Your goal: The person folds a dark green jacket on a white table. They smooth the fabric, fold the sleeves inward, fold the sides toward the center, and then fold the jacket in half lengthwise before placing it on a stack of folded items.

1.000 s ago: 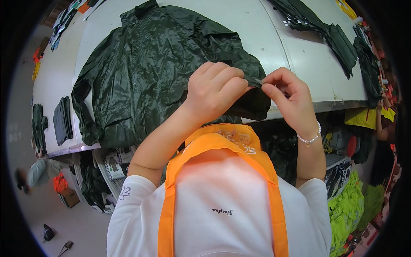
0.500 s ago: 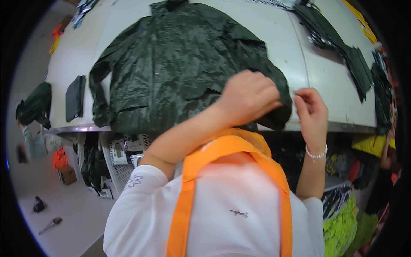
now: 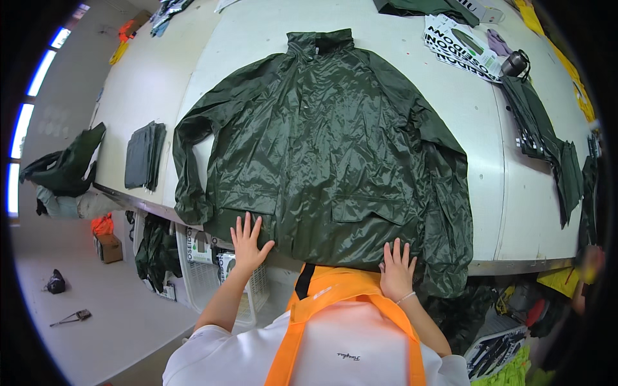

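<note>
Green, glossy jacket (image 3: 322, 154) is laid flat, front up, on the white counter (image 3: 489, 167), collar at the far end and hem at the near edge. Both sleeves are folded down along the body; the right one hangs slightly over the near edge.

Left hand (image 3: 248, 243): open, fingers spread, palm pressed flat on the hem at the near left corner, just below the left pocket flap. Right hand (image 3: 397, 270): open, fingers together and extended, flat on the hem at the near right, just below the right pocket flap. A bead bracelet is seen at the right wrist. Nothing is gripped by either hand.

An orange apron (image 3: 341, 315) over a white shirt is worn by the person.

A folded grey stack (image 3: 144, 156) lies on the counter, well left of the jacket. Printed leaflets (image 3: 460, 45) and a dark cup (image 3: 515, 63) lie far right. More dark green garments (image 3: 544, 138) are draped at the right edge. A white basket (image 3: 212, 276) is noted under the counter, near left.
</note>
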Action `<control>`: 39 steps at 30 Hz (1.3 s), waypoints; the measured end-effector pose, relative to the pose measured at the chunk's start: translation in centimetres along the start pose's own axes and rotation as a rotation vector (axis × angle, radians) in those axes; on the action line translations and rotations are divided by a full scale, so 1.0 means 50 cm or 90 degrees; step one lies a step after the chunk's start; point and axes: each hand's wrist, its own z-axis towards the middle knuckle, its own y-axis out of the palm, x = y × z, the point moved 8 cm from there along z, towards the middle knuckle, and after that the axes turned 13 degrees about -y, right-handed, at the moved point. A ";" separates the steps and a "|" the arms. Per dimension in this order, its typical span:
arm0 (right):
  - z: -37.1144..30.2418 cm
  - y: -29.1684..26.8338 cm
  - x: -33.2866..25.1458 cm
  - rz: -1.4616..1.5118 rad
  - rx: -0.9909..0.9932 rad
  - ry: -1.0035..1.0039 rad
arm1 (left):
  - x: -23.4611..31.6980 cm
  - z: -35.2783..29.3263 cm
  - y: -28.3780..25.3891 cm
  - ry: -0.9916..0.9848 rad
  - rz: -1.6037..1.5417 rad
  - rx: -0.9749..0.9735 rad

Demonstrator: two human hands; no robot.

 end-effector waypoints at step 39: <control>0.265 -0.112 -0.149 -0.072 0.514 -0.175 | 0.148 0.207 -0.056 0.306 -0.207 0.202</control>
